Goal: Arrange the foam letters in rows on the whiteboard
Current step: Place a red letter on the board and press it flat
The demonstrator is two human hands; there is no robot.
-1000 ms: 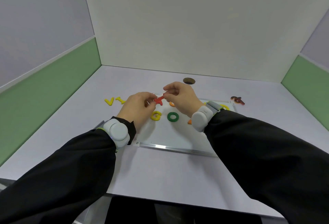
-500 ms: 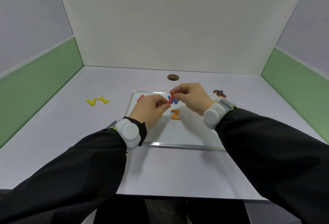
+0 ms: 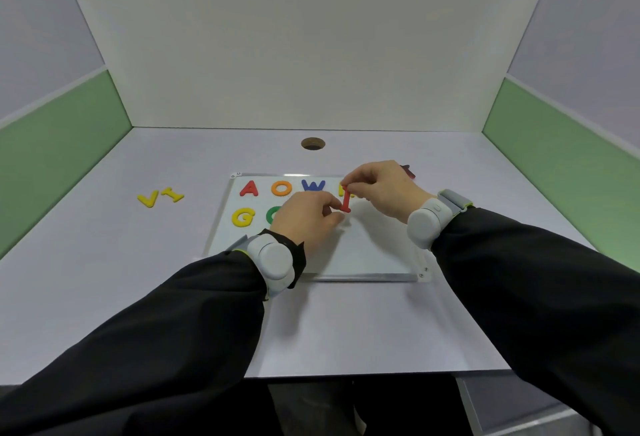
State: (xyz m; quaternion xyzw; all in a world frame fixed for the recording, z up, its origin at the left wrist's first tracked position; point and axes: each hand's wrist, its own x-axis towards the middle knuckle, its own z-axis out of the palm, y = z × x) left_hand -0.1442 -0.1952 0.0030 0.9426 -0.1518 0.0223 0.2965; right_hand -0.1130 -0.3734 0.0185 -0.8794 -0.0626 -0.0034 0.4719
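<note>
A white whiteboard (image 3: pixel 363 255) lies flat on the table. Its top row reads red A (image 3: pixel 249 188), orange O (image 3: pixel 283 188), blue W (image 3: pixel 313 185). Below sit a yellow G (image 3: pixel 243 217) and a green letter (image 3: pixel 273 214), half hidden by my left hand (image 3: pixel 306 219). A red I-shaped letter (image 3: pixel 345 198) stands upright above the board, pinched at its top by my right hand (image 3: pixel 379 187) and at its bottom by my left hand. Any letters under my hands are hidden.
Two yellow letters, a V (image 3: pixel 149 198) and an I (image 3: pixel 172 195), lie on the table left of the board. A dark red piece (image 3: pixel 408 170) peeks out behind my right hand. A round hole (image 3: pixel 312 143) sits near the back wall.
My view has shifted, so the board's left letters now show. The red letter stays between both hands and now stands upright, a little further right over the board.
</note>
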